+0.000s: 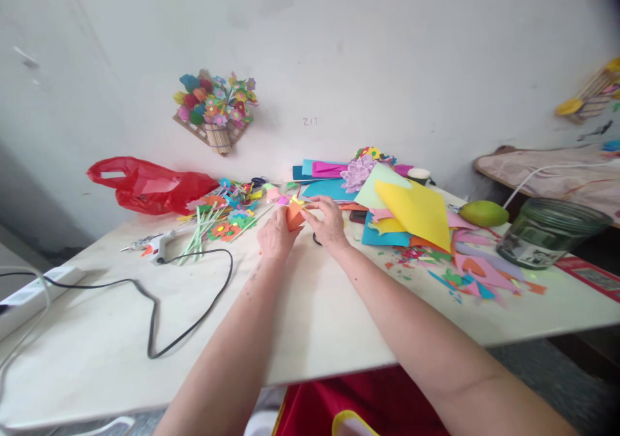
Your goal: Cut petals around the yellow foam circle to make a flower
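Both my hands meet over the middle of the white table [300, 320]. My left hand [275, 236] and my right hand [329, 221] have their fingers closed on a small orange foam piece [293, 216] held between them. Just behind lie small foam flowers and green stems [213, 223]. To the right of my right hand lies a pile of coloured foam sheets, with a yellow sheet [416, 211] on top.
A glue gun [162, 245] lies at the left with its black cable [159, 320] looping across the table. A red plastic bag [150, 184], a green mango [483, 213], a glass jar [547, 232] and foam scraps [479, 278] lie around. A flower basket [216, 110] hangs on the wall.
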Action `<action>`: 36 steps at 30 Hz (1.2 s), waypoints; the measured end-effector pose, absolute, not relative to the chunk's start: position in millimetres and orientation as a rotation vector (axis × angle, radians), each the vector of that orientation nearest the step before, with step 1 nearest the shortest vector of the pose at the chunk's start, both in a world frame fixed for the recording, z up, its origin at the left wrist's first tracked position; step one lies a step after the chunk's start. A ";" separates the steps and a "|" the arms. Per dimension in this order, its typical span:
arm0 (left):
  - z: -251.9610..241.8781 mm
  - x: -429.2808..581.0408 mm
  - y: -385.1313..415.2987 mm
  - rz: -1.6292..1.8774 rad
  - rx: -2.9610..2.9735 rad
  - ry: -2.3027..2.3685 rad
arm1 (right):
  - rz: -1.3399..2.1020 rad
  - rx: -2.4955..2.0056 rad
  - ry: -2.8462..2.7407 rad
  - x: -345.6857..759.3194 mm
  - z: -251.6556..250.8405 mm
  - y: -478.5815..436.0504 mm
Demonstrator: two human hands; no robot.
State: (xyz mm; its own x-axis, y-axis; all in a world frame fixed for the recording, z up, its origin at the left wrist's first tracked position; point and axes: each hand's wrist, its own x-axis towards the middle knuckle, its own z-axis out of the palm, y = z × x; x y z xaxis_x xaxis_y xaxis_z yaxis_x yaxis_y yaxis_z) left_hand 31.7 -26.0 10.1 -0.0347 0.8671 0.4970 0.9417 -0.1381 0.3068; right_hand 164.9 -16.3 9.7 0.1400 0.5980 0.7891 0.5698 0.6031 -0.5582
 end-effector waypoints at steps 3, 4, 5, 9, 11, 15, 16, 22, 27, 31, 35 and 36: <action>10.1 31.8 -25.3 -0.900 -2.096 -1.979 | 0.031 -1.036 -1.526 164.3 9.0 -15.8; 10.0 32.0 -25.3 -0.903 -2.094 -1.981 | 0.029 -1.036 -1.526 164.1 8.8 -15.7; 9.9 32.3 -25.4 -0.908 -2.089 -1.984 | 0.026 -1.034 -1.524 164.0 8.6 -15.6; 8.7 33.4 -27.1 -0.948 -2.092 -1.995 | -0.002 -1.009 -1.533 163.8 8.0 -15.6; 7.7 33.5 -27.7 -0.976 -2.096 -1.991 | -0.031 -0.997 -1.550 163.5 7.8 -16.3; 4.7 31.6 -25.3 -1.144 -2.049 -1.993 | -0.129 -0.956 -1.582 161.7 8.0 -21.4; 3.7 30.8 -23.9 -1.207 -2.037 -1.994 | -0.155 -0.937 -1.595 161.0 8.2 -23.6; -0.8 25.3 -16.8 -1.572 -2.018 -1.956 | -0.240 -0.826 -1.744 159.4 12.4 -38.7; -1.5 24.1 -16.7 -1.657 -2.051 -1.853 | -0.209 -0.831 -1.755 160.4 16.1 -42.5; -2.7 24.1 -16.8 -1.557 -2.037 -1.815 | -0.101 -0.855 -1.694 159.7 19.0 -39.0; -5.0 22.8 -13.5 -1.551 -2.074 -1.703 | 0.029 -0.879 -1.662 161.0 21.3 -33.0; -5.8 22.2 -11.8 -1.566 -2.084 -1.662 | 0.037 -0.874 -1.676 161.4 21.5 -31.8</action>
State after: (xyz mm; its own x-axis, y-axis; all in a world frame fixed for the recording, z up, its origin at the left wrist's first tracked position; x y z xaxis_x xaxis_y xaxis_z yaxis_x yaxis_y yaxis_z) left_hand 22.2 -11.8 -5.8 -0.0904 0.6988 0.7096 0.7499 -0.4211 0.5102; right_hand 161.4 -31.8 21.5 -0.0332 0.5571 0.8298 0.5197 0.7188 -0.4618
